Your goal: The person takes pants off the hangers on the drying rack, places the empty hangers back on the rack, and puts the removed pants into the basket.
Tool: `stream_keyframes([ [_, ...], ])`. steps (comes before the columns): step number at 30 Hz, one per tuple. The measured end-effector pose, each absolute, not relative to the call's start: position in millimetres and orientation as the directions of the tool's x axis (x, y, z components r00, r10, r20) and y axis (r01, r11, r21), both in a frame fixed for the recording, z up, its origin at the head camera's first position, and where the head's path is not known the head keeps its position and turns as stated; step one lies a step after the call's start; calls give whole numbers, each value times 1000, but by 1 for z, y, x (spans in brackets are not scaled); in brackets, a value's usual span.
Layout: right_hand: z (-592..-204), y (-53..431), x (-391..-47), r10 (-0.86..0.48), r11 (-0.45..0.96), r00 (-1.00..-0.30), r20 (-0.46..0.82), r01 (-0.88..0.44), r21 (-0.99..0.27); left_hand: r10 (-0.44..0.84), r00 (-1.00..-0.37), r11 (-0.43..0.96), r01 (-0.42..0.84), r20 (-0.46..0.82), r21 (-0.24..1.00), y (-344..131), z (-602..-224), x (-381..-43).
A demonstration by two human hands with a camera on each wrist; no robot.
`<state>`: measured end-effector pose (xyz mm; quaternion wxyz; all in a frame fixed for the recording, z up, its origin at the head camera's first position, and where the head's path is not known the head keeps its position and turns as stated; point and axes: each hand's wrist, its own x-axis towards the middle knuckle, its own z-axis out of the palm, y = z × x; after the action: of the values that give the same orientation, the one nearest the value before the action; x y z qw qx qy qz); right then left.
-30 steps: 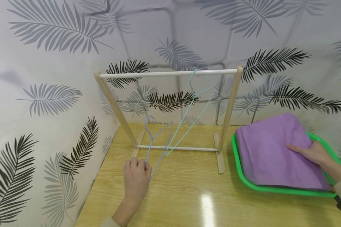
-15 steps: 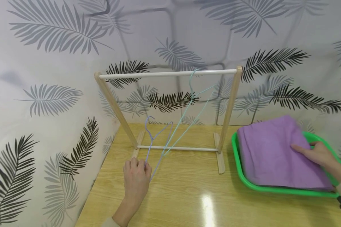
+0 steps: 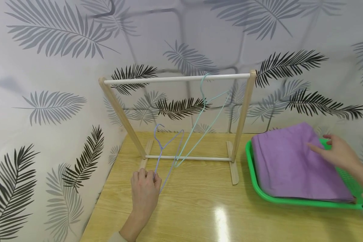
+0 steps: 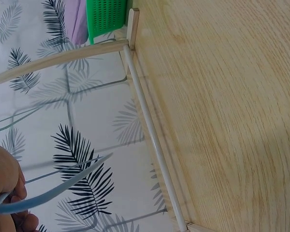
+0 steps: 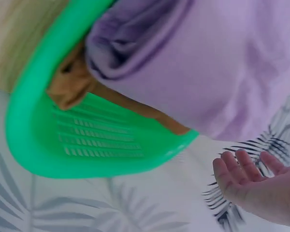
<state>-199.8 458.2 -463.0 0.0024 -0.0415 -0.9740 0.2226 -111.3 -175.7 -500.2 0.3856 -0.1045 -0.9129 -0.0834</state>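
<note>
My left hand grips a lavender-blue clothes hanger in front of the rack, its hook pointing up. The left wrist view shows the fingers curled round the hanger. A folded purple cloth lies piled in a green basket at the right. Beside the cloth's right edge is my right hand, fingers spread and holding nothing. In the right wrist view that hand is apart from the purple cloth, palm turned up in that view.
A small wooden rack with a white top rail stands at the back of the wood-grain table. On the rail hangs a mint-green hanger. Brown fabric lies under the purple cloth. A leaf-patterned backdrop rises behind.
My right hand has let go of the purple cloth and moved up and right off it. The mint-green hanger sways slightly. My left hand holds its hanger in the same place.
</note>
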Motion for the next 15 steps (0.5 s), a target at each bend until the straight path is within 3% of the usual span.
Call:
stream_keyframes([
  [15, -435, 419, -203, -107, 928, -983, 150, -153, -341, 117, -694, 964, 252, 711, 87, -174, -500, -111],
])
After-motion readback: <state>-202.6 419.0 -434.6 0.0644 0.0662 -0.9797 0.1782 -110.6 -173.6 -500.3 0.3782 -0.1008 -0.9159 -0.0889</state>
